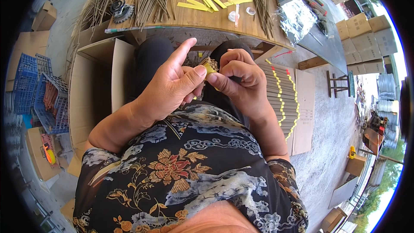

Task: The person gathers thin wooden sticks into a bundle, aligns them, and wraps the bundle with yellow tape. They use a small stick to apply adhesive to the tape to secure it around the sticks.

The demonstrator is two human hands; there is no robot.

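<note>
Black floral-print fabric blouse point(172, 168) nearest; beyond, left hand point(169, 80) and right hand point(245, 75) pinch a yellow paper-like strip point(211, 68) curved against a brown thin-stick bundle point(211, 61), best kept taut and level.

No lettering or number can be read. Small dark print stands on the sides of the stacked brown cartons point(360, 39) at 2 o'clock, in short lines on several of the boxes, too small and blurred to make out. A fainter patch of print lies on the flat brown cardboard sheet point(304, 125) at 3 o'clock, on the bare strip just beside the yellow-banded sticks point(272, 99), toward its 3 o'clock edge; its characters are too faint to tell apart.
</note>
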